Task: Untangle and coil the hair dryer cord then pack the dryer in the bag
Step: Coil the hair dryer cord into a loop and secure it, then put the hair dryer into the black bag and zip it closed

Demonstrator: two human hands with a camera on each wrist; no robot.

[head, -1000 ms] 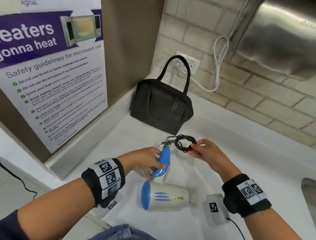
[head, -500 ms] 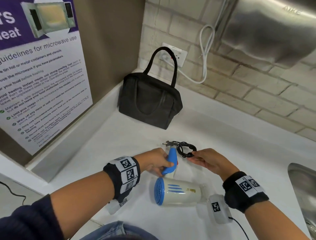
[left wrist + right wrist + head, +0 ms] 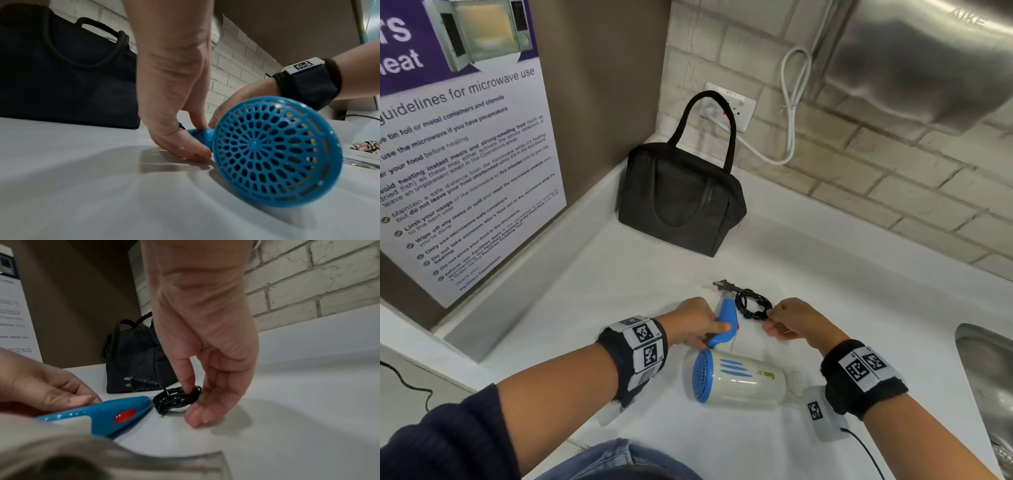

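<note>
On the white counter, our left hand grips the hair dryer by its blue handle; our right hand pinches the coiled cord; coiling looks done; next, we judge, comes opening the closed bag.

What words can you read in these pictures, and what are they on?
"guidelines for microwave use": poster on the left wall, heading.
"Only use microwave-safe containers": same poster, a bullet; smaller lines are too blurred.
"AIKE": steel hand dryer, top right.
Gold print on the hair dryer: too small to read.
</note>
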